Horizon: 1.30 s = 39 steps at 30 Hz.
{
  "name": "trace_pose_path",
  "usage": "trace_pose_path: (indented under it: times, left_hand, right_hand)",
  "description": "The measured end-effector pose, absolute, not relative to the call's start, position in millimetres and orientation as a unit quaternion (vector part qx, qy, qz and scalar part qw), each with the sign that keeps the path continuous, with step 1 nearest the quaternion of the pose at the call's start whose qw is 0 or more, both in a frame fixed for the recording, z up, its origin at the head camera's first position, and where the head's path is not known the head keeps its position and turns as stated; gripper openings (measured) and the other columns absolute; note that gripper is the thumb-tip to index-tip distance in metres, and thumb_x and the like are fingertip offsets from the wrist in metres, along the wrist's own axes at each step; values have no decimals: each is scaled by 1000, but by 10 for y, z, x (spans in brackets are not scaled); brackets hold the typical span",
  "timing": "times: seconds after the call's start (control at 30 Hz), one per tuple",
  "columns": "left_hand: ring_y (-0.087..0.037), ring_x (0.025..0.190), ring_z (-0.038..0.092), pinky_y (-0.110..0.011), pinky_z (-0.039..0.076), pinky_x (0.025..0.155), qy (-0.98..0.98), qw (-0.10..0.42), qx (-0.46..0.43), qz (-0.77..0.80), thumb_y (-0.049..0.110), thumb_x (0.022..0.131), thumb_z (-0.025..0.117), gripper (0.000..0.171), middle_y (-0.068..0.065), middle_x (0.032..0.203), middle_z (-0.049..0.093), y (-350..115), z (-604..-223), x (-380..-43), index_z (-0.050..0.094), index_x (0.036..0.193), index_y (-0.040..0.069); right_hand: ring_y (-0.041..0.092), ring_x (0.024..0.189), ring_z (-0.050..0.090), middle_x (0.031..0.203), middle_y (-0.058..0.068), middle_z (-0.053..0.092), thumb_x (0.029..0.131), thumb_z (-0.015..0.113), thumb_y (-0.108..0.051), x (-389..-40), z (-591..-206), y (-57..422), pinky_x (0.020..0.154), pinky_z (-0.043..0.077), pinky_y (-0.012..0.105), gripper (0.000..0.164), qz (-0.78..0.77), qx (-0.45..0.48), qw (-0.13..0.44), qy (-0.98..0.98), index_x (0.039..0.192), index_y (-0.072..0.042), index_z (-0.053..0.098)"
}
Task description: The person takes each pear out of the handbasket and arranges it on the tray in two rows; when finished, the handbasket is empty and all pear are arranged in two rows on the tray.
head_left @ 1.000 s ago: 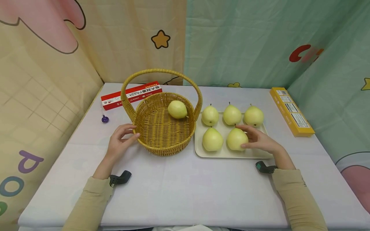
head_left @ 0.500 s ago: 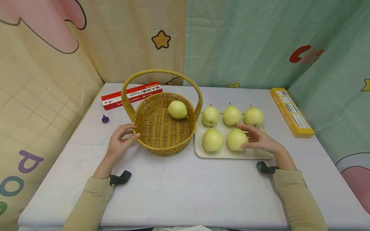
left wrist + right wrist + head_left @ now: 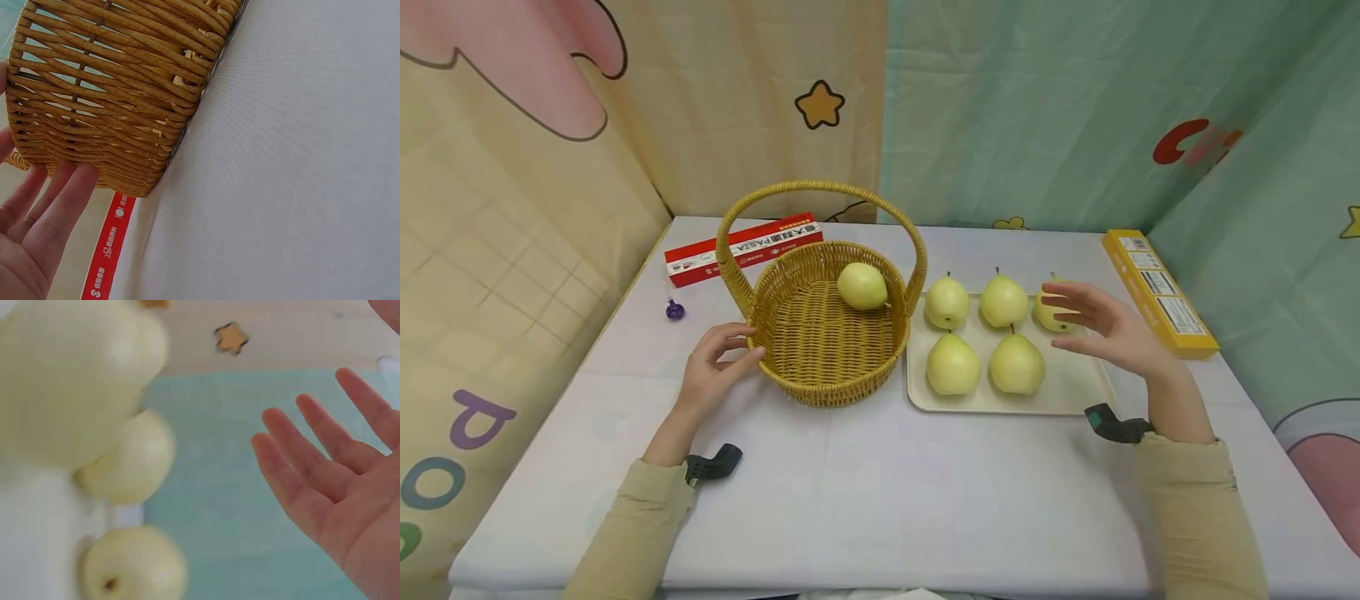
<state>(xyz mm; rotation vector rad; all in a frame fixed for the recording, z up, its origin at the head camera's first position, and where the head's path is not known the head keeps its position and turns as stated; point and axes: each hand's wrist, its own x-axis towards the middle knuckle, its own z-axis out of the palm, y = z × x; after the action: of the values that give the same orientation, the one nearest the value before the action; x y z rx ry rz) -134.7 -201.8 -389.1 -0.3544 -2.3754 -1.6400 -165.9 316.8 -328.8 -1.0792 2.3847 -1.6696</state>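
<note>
My left hand (image 3: 711,367) touches the left rim of a wicker basket (image 3: 831,392). Its thumb and index finger lie at the rim, and in the left wrist view the other fingers (image 3: 72,194) reach straight against the woven outer wall. One pear (image 3: 862,286) lies inside the basket. My right hand (image 3: 1108,329) is raised above the right side of a cream tray (image 3: 1078,387), holding nothing, its fingers spread. Several pears stand on the tray in two rows; the nearest to that hand in front is a pear (image 3: 1017,365), and the hand partly hides the back-right pear (image 3: 1051,312).
Behind the basket lies a red pasta box (image 3: 700,262). A small purple ornament (image 3: 675,310) sits to its front left. At the table's right edge is a yellow box (image 3: 1161,292). Patterned curtains (image 3: 1000,108) stand behind the white table (image 3: 880,500).
My right hand has let go of the front-right pear and moved right and up, away from it. That pear stays on the tray. My left hand keeps its place at the basket.
</note>
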Motion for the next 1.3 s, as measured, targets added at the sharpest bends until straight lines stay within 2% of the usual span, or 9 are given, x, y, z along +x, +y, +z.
trace_pose_path:
  times: [0.1,0.27,0.53,0.67,0.8,0.97,1.17,1.3]
  left_hand:
    - [-10,100,53,-13,50,75,-812,117,-121,-559,2,87,64,33,-19,121,49,-2028,-3889,-1344,55,117,-10]
    - [-10,100,53,-13,49,75,-815,116,-116,-555,3,88,64,33,-18,121,49,-2038,-3886,-1342,56,117,-9]
    - [-12,101,52,-13,49,76,-818,113,-116,-552,4,88,64,34,-19,123,49,-2030,-3882,-1326,55,118,-9]
    - [-11,101,52,-13,49,76,-816,112,-118,-555,3,88,64,33,-20,123,49,-2025,-3878,-1318,55,118,-9]
    - [-11,100,53,-14,49,75,-813,117,-123,-557,1,87,64,32,-20,122,50,-2021,-3876,-1321,56,117,-9]
    - [-10,100,54,-14,49,75,-811,118,-128,-559,0,87,64,32,-20,122,50,-2016,-3870,-1335,56,116,-10]
    - [-13,101,53,-14,50,75,-812,113,-126,-558,2,87,64,33,-19,121,50,-2014,-3858,-1333,56,117,-10]
    - [-17,101,54,-14,50,75,-813,115,-126,-557,1,87,64,33,-20,121,50,-2012,-3853,-1331,56,117,-10]
  right_hand:
    - [27,120,49,135,20,46,73,59,28,-1671,-3053,2997,97,44,28,64,-560,-405,4,723,131,16,38]
    - [33,117,50,128,26,49,75,58,25,-1659,-2661,2630,97,43,34,57,-566,-440,6,697,129,16,42]
    - [36,117,49,126,24,52,80,63,13,-1727,-2348,1956,99,41,43,51,-571,-475,19,669,129,8,47]
    - [38,115,49,127,19,53,82,65,6,-1797,-2327,1639,97,41,47,50,-577,-494,41,649,129,5,48]
    - [42,113,50,128,20,53,84,67,-1,-1868,-2349,1342,95,42,50,48,-597,-502,65,622,128,5,49]
    - [39,114,51,123,17,57,84,70,-10,-1951,-2453,1000,94,45,49,43,-622,-490,94,604,122,2,54]
    - [36,112,54,119,17,60,84,68,-2,-2088,-2662,723,89,49,47,38,-644,-484,110,582,119,7,55]
    - [34,112,55,120,18,59,83,67,4,-2185,-2796,595,91,48,47,40,-660,-471,111,575,120,8,54]
